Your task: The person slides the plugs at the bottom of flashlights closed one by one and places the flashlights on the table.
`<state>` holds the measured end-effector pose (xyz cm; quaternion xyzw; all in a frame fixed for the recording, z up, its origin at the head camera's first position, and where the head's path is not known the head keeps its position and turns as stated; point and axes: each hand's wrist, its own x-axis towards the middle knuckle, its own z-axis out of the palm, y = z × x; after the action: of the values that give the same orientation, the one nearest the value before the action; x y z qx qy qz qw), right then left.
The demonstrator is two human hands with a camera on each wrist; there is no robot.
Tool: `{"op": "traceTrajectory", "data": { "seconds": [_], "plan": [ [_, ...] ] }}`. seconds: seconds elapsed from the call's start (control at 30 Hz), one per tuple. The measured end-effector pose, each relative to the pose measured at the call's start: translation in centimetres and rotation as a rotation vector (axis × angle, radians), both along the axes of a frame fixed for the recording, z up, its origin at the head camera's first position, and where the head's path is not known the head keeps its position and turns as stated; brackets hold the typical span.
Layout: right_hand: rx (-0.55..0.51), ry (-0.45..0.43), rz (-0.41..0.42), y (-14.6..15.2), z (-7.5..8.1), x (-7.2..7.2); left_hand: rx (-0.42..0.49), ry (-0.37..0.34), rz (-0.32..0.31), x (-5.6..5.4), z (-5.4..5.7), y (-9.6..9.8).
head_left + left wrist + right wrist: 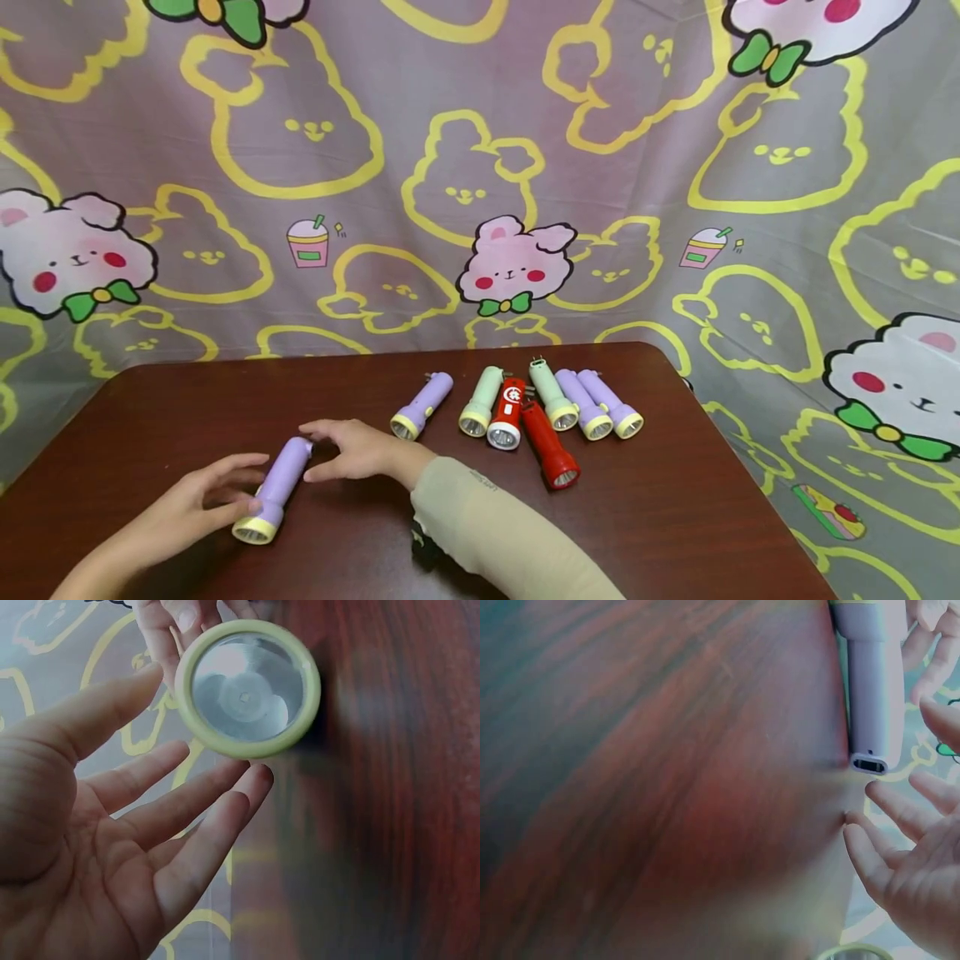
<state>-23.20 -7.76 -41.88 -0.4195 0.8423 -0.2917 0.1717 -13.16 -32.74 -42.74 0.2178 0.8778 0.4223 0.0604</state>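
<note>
Near purple flashlight (281, 482) is laid on its side at the left of the table (360, 550), yellow rim (240, 748) turned back toward the wearer, tail angled away and slightly right. It is flanked by both hands: left hand (201, 502) at the lens end, right hand (360, 450) just beside the tail. Neither grip is closed; fingers are spread on both, nothing clasped. Whether the flashlight is touched by the left fingertips can't be told.

Step in hand is judged to be two-handed handling of this one. Barrel should be taken from both sides by left thumb and fingers, just behind the flared head, lens kept untouched. Tail should be steadied lightly by the right, dark slot (870, 763) left uncovered. Round body may roll, so pressure should be matched on both sides.

Watch the right arm: a lone purple flashlight (429, 400) is parked just past the wrist, with green flashlights (483, 398) and red flashlights (551, 450) further right. Forearm should be kept raised, else these could be nudged.
</note>
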Motion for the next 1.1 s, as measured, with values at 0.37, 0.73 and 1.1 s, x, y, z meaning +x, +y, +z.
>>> {"op": "traceTrajectory", "data": {
  "seconds": [0.37,0.73,1.1],
  "plan": [
    [-0.102,-0.053,-0.031,3.8,1.5,-0.1,-0.009,0.095,0.062,-0.3,0.7,0.4],
    [-0.223,-0.063,-0.092,8.7,3.8,0.5,-0.054,0.29,0.161,-0.1,2.9,2.3],
    [-0.302,0.013,-0.16,13.2,4.3,-0.1,-0.024,0.361,0.136,-1.3,4.2,5.3]
  ]
}}
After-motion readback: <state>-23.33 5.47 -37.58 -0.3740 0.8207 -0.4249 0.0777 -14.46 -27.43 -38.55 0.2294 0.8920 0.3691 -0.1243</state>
